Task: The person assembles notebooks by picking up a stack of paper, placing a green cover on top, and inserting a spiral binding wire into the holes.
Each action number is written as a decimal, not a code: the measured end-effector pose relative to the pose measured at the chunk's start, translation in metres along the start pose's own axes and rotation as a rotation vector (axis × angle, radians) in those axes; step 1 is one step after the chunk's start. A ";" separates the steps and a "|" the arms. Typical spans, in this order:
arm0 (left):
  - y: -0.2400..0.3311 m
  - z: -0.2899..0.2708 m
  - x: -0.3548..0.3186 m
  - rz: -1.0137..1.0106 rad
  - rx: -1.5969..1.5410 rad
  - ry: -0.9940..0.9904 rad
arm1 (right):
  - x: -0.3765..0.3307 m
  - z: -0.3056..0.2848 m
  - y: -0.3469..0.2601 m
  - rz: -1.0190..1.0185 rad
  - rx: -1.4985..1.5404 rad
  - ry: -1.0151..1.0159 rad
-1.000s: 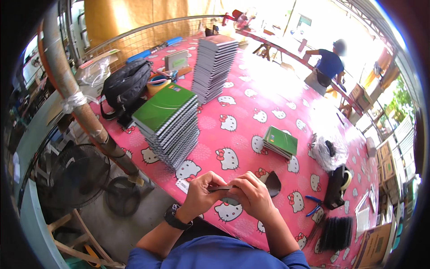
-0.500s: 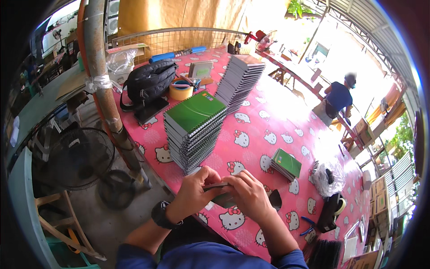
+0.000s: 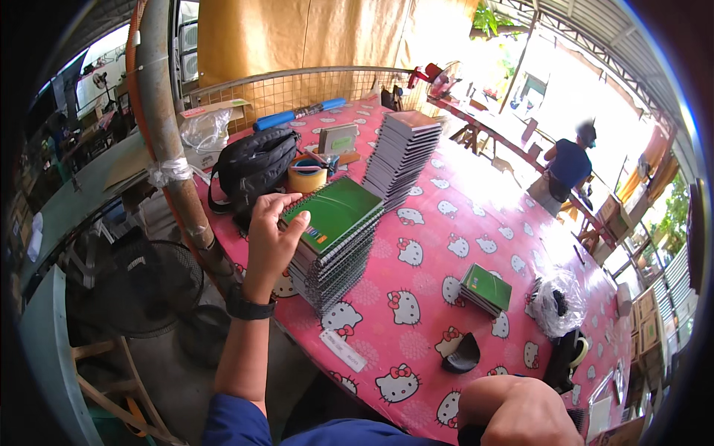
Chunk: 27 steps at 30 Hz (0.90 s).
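Where right hand (image 3: pixel 520 412) sits nearest at lower edge, curled shut, holding nothing visible. Left hand (image 3: pixel 269 239), fingers (image 3: pixel 286 223) spread open, touches near edge of green-covered notebook stack (image 3: pixel 336 238) on pink tabletop (image 3: pixel 446 223). Beyond fingers: tape roll (image 3: pixel 306 177), black bag (image 3: pixel 253 167), grey notebook stack (image 3: pixel 401 152).

Black bag (image 3: pixel 253 167), tape roll (image 3: pixel 306 177), grey notebook stack (image 3: pixel 401 152)
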<state>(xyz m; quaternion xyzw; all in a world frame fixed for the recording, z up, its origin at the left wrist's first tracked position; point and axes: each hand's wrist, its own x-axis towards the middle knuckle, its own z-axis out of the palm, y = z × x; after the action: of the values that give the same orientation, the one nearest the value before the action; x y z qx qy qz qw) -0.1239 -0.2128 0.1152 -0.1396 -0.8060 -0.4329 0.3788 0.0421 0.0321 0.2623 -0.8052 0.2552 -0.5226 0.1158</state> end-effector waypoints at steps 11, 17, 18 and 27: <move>0.091 -0.005 0.001 0.388 0.348 -0.265 | -0.040 0.010 0.002 0.354 -0.090 0.398; 0.078 0.011 0.007 0.244 0.366 -0.353 | -0.038 0.047 0.011 -0.136 -0.048 0.548; 0.085 0.015 0.004 0.264 0.351 -0.370 | -0.043 0.050 0.007 -0.080 0.005 0.481; 0.111 0.220 -0.068 -0.024 -0.430 -0.637 | -0.139 0.089 -0.037 1.087 -0.898 0.457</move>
<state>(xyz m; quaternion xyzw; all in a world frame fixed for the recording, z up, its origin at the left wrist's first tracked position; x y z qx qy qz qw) -0.1248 0.0363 0.0569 -0.3341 -0.7757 -0.5313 0.0663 0.0878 0.1302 0.1320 -0.4064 0.8247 -0.3914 -0.0381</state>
